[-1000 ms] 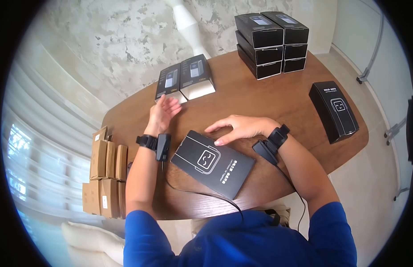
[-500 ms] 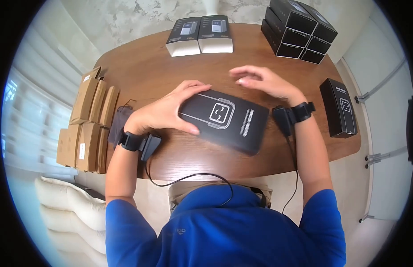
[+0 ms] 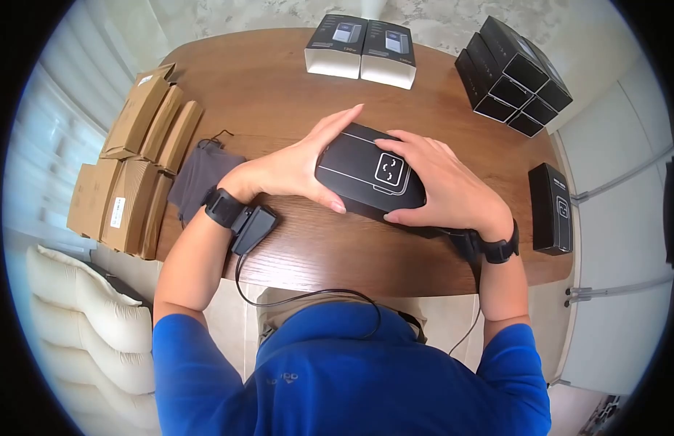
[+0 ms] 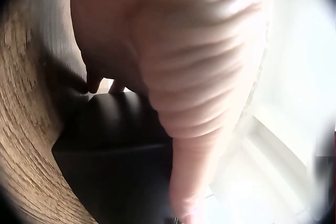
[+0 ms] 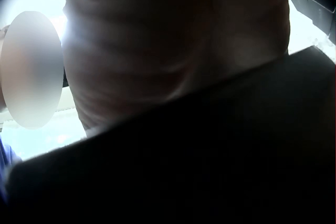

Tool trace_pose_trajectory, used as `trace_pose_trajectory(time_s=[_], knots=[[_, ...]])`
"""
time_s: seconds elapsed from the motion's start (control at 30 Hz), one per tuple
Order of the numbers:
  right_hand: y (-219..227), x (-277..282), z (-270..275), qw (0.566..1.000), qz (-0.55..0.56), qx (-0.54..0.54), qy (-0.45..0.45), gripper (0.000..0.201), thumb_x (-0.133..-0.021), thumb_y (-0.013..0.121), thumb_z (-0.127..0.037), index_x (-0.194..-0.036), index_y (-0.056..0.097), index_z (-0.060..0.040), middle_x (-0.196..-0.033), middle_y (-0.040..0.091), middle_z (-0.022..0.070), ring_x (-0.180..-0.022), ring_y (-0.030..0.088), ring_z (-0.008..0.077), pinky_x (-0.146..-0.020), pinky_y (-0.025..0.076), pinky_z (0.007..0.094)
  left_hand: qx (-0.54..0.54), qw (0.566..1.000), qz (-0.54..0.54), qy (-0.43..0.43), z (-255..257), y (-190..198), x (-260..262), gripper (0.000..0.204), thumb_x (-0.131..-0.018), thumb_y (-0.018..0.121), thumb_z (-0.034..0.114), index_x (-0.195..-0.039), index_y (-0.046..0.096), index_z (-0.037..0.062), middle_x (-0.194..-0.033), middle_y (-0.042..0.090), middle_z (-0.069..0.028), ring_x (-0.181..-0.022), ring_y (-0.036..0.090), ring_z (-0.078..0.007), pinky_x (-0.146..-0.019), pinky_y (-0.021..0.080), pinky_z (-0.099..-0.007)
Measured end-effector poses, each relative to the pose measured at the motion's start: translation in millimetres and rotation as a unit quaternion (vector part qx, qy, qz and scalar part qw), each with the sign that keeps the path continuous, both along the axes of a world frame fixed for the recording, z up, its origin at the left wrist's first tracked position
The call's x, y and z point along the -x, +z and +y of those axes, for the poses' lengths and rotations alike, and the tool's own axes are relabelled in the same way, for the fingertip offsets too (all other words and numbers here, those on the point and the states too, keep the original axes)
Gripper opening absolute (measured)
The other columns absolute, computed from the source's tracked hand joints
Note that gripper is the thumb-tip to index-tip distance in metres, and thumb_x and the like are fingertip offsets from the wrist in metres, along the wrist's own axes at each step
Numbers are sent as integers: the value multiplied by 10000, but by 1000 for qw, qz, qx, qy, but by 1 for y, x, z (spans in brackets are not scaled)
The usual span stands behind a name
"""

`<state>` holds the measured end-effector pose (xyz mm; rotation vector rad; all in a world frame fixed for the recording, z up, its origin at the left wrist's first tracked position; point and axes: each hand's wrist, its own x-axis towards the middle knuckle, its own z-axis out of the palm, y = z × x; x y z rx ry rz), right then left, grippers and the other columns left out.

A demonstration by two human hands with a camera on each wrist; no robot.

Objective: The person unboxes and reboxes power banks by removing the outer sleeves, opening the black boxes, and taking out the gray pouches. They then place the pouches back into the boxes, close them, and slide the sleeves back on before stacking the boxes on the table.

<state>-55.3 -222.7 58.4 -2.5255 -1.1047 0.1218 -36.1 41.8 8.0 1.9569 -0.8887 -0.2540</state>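
In the head view a black box (image 3: 355, 163) with a white smiling-face drawing lies across the middle of the wooden table, between both hands. My left hand (image 3: 290, 168) grips its left end, fingers along the far side and thumb on the near side. Over the right part my right hand (image 3: 460, 185) holds it, thumb at the near edge, covering the printed text. The left wrist view shows the dark box end (image 4: 121, 176) beneath the left palm and thumb. A dark box face (image 5: 210, 155) fills the lower right wrist view, below the palm.
Two black boxes with pale ends (image 3: 388, 69) stand at the table's back. A stack of black boxes (image 3: 511, 91) is back right; another black box (image 3: 551, 211) lies at the right edge. Brown cartons (image 3: 126, 189) and a grey cloth pouch (image 3: 202, 178) sit left. Cables trail from both wrists.
My left hand came from beside the two back boxes to grip the black box. The right hand left the box's edge, then came back and holds its right part. The view also shifted.
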Motion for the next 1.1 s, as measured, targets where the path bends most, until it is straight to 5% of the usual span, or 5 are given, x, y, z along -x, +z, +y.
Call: trace_pose_trajectory(time_s=[0.4, 0.53, 0.67, 0.83, 1.1], knots=[[0, -24, -22, 976, 78, -201, 21, 657, -615, 799, -187, -1197, 509, -99, -1398, 419, 169, -1303, 410, 295, -1071, 316, 362, 58, 997, 21, 44, -2, -1, 1, 1276, -614, 869, 297, -1518, -11, 108, -1531, 169, -208, -1414, 199, -301, -1151, 184, -378], [15, -29, -46, 860, 128, -495, -6, 843, -658, 758, -216, -1371, 339, -53, -1431, 378, 171, -1340, 378, 297, -1122, 262, 402, 40, 997, 7, 72, 0, 2, 2, 1204, -648, 832, 302, -1521, 24, 116, -1540, 154, -202, -1414, 198, -307, -1151, 181, -403], [8, -39, -64, 872, 111, -476, -24, 812, -748, 705, -201, -1417, 281, -22, -1426, 384, 168, -1329, 385, 279, -1102, 287, 380, 29, 995, 23, 88, 4, 7, 2, 1171, -649, 822, 287, -1523, 58, 142, -1539, 164, -195, -1411, 205, -313, -1142, 198, -426], [-21, -48, -58, 809, -68, -537, -228, 435, -870, 615, -150, -1239, 485, 40, -1187, 559, 109, -1092, 534, 201, -977, 395, 322, -24, 992, -23, 119, 11, 11, 1, 1120, -649, 810, 303, -1521, 120, 171, -1456, 299, -160, -1357, 287, -313, -1112, 252, -426], [-61, -69, -53, 613, 59, -724, -311, 234, -905, 554, -176, -1052, 576, 5, -1013, 606, 62, -906, 600, 164, -760, 484, 292, 4, 990, 39, 135, 11, 0, -4, 1031, -731, 747, 388, -1509, 136, 97, -1463, 272, -178, -1383, 233, -315, -1130, 216, -413]])
